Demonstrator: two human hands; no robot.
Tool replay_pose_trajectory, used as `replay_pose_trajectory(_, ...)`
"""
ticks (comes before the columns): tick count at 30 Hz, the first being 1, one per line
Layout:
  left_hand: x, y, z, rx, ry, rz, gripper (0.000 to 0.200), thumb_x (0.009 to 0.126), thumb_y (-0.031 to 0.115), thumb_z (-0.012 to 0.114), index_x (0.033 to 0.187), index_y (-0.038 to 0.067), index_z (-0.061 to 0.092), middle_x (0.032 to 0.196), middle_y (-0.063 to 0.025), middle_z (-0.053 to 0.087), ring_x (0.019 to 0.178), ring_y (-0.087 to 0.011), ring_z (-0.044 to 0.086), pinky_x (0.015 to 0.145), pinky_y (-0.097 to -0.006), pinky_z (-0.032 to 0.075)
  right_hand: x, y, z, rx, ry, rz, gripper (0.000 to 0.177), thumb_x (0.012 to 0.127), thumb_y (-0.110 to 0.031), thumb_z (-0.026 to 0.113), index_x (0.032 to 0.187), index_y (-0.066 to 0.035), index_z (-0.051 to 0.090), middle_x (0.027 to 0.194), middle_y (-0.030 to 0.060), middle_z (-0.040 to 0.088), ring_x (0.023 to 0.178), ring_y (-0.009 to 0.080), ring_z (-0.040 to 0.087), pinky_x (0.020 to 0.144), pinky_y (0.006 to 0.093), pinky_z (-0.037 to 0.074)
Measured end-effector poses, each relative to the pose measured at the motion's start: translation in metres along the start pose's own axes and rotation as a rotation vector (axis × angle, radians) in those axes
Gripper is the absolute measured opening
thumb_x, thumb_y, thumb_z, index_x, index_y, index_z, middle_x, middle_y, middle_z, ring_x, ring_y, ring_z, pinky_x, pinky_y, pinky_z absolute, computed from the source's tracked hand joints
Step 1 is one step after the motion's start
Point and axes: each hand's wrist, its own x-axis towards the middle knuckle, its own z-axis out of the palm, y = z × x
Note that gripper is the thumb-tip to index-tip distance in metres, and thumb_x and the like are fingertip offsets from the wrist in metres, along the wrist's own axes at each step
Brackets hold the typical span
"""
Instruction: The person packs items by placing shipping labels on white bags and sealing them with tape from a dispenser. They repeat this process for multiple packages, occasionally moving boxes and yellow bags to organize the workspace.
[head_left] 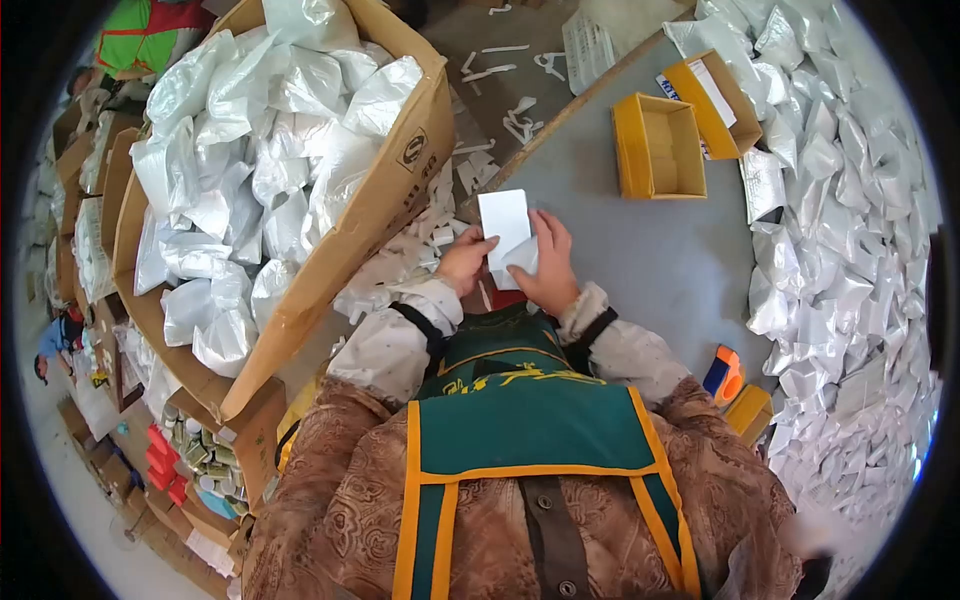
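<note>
Holding sheet (505,218) near table edge (570,112)

The single view looks from the wearer's head, facing forward and steeply down through a wide round lens with dark, curved edges. The apron (540,430) is nearest, filling the bottom centre. The left hand (463,262) and right hand (548,268) lie mid-view, close below. The view reaches across the bench (650,260), taking in a large carton (410,165) at left and silvery pouches (850,270) at right.
</note>
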Motion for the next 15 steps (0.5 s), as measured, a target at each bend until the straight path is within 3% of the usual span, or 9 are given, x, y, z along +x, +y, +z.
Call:
replay_pose_trajectory(3,-0.036,0.039,0.019,-0.096,-0.033,0.183,0.017,0.093,0.008,0.06,0.109,0.008,0.056,0.097,-0.0035,0.063,0.085,-0.015,0.062,0.074,-0.0318,0.052,-0.013,0.006,-0.043,0.326,-0.437,-0.304,0.065,0.076,-0.013,0.074,0.134,-0.006,0.046,0.122,0.0178,0.053,0.107,0.0345,0.052,0.092,0.039,0.044)
replay_pose_trajectory(6,-0.065,0.074,0.038,-0.034,-0.08,0.366,0.018,0.094,0.01,0.059,0.111,0.008,0.055,0.098,-0.0014,0.062,0.089,-0.0114,0.06,0.079,-0.0275,0.049,-0.021,0.03,-0.055,0.439,-0.525,-0.336,0.043,0.085,-0.015,0.069,0.123,-0.001,0.055,0.105,0.0154,0.061,0.094,0.0253,0.059,0.085,0.033,0.047)
replay_pose_trajectory(9,-0.088,0.096,0.05,0.028,-0.143,0.475,0.018,0.094,0.01,0.059,0.111,0.007,0.055,0.099,-0.0007,0.062,0.088,-0.0087,0.058,0.075,-0.0259,0.047,0.018,-0.011,-0.079,0.586,-0.224,0.251,0.029,0.092,-0.018,0.062,0.113,0.003,0.06,0.095,0.0101,0.064,0.089,0.018,0.059,0.081,0.0316,0.047)
replay_pose_trajectory(12,-0.115,0.113,0.065,-0.034,-0.163,0.561,0.02,0.094,0.009,0.059,0.113,0.007,0.054,0.101,-0.0001,0.062,0.088,-0.0077,0.057,0.075,-0.0253,0.047,0.048,-0.054,-0.064,0.929,-0.176,0.195,0.028,0.098,-0.021,0.054,0.106,0.004,0.063,0.088,0.0036,0.065,0.083,0.0113,0.057,0.076,0.029,0.047)
replay_pose_trajectory(15,-0.143,0.131,0.065,-0.105,-0.214,0.589,0.029,0.092,0.008,0.06,0.12,0.006,0.052,0.107,-0.0038,0.061,0.097,-0.013,0.06,0.082,-0.03,0.051,0.053,-0.076,-0.054,0.972,-0.419,0.273,0.029,0.099,-0.022,0.053,0.109,0.004,0.062,0.092,0.0022,0.065,0.081,0.0085,0.055,0.074,0.0266,0.046)
